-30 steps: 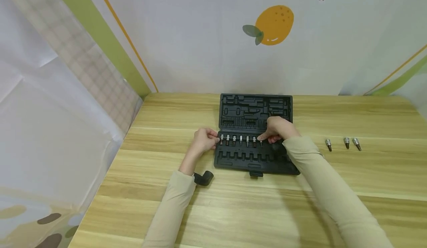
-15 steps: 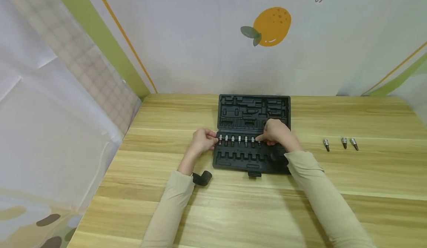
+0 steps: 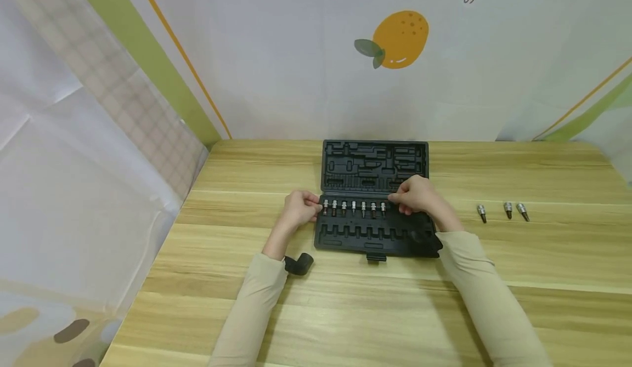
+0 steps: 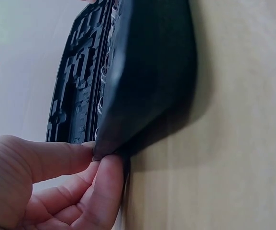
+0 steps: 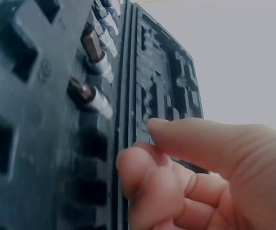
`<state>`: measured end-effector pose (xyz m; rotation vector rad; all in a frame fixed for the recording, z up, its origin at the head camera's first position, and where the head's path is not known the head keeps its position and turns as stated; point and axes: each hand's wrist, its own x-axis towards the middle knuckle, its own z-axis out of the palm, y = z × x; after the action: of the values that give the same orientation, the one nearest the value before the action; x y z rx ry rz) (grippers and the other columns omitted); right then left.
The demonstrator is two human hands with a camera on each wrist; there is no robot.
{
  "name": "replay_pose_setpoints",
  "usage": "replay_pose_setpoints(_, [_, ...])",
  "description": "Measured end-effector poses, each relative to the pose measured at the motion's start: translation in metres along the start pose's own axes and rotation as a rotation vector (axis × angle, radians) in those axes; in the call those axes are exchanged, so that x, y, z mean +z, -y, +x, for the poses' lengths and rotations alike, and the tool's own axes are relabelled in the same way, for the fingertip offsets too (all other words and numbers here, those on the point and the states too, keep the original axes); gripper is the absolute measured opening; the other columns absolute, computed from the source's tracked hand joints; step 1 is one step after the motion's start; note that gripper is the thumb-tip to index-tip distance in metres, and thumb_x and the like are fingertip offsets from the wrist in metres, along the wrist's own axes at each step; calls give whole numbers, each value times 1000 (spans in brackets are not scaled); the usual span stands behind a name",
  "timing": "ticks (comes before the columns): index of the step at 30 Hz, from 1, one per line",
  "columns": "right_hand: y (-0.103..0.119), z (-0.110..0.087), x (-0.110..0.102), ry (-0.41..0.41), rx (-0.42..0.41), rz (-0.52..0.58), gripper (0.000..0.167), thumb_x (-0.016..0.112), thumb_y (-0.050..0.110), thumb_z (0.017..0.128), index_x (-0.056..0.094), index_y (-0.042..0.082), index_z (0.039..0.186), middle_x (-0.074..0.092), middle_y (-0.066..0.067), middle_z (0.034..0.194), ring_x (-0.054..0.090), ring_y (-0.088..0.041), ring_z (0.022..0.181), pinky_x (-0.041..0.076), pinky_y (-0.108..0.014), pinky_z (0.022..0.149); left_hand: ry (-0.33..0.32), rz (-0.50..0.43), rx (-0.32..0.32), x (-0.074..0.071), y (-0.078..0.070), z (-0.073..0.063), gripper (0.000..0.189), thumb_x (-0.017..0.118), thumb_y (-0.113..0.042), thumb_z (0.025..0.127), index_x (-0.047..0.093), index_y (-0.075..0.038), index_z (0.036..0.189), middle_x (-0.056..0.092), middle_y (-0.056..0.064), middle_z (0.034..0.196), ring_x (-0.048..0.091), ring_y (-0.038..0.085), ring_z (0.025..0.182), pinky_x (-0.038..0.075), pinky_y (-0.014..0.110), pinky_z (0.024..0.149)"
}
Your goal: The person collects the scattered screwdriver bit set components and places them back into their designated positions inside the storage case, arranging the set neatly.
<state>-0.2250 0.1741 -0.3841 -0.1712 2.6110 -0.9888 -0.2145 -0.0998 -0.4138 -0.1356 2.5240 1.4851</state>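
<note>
An open black tool case (image 3: 353, 240) lies on the wooden table with its lid (image 3: 340, 164) laid back. A row of silver bit sockets (image 3: 353, 208) fills the left part of its upper slots. My left hand (image 3: 298, 208) pinches the case's left edge between thumb and fingers, as the left wrist view shows close up. My right hand (image 3: 418, 194) hovers over the right part of the row, just right of the last bit socket (image 5: 91, 96). Its fingers (image 5: 159, 196) are loosely bent and hold nothing. Bare slots (image 5: 91, 146) show beside that socket.
Three more bit sockets lie on the table to the right: one (image 3: 481, 213) alone and two, a middle one (image 3: 508, 210) and a right one (image 3: 523, 212), close together. A black bent piece (image 3: 302, 264) shows at the left wrist. A white printed sheet (image 3: 276, 71) hangs behind the table.
My right hand has let go of the rightmost bit socket in the row and moved slightly right, so the socket shows fully. The left hand keeps its grip on the case edge.
</note>
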Motion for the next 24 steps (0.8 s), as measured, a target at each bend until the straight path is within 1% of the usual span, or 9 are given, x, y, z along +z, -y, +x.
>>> replay_pose_setpoints(4, [-4, -6, -5, 5, -7, 30, 29, 58, 15, 92, 65, -5, 73, 58, -1, 54, 54, -10, 46, 46, -23, 46, 2, -6, 7, 0, 1, 0, 11, 63, 4, 85, 64, 8, 95, 63, 14, 81, 59, 15, 59, 57, 26, 56])
replay_pose_setpoints(10, [-10, -12, -8, -1, -6, 31, 29, 57, 16, 93, 64, -6, 75, 58, -1, 55, 54, -10, 47, 47, -23, 46, -7, -3, 10, 0, 1, 0, 11, 64, 4, 85, 64, 8, 95, 64, 15, 81, 59, 15, 58, 57, 26, 56])
replay_pose_setpoints(19, [-23, -25, -12, -21, -10, -27, 29, 57, 18, 93, 63, -1, 72, 58, -2, 56, 56, -14, 49, 44, -25, 48, -8, 6, -3, 1, 1, 1, 12, 63, 4, 85, 64, 8, 96, 64, 16, 83, 60, 16, 60, 57, 27, 57])
replay_pose_setpoints(22, [-27, -31, -15, -22, -12, -26, 29, 57, 17, 93, 63, -1, 72, 58, -1, 55, 56, -14, 49, 45, -27, 49, -1, -2, -2, 0, 2, 2, 9, 63, 4, 85, 64, 7, 94, 64, 15, 81, 62, 18, 60, 58, 28, 58])
replay_pose_setpoints(23, [-28, -33, -16, -23, -12, -21, 29, 57, 16, 93, 63, -2, 72, 58, -1, 55, 55, -13, 48, 44, -27, 49, 2, -9, 17, 0, 3, 3, 7, 63, 5, 84, 64, 7, 91, 63, 15, 79, 61, 18, 59, 57, 27, 55])
replay_pose_setpoints(24, [-30, -35, -17, -24, -12, -17, 28, 57, 16, 93, 63, -2, 72, 58, -1, 55, 55, -13, 48, 45, -27, 48, 5, -13, 16, 0, 3, 3, 7, 63, 5, 84, 64, 7, 91, 63, 14, 78, 62, 19, 59, 57, 27, 55])
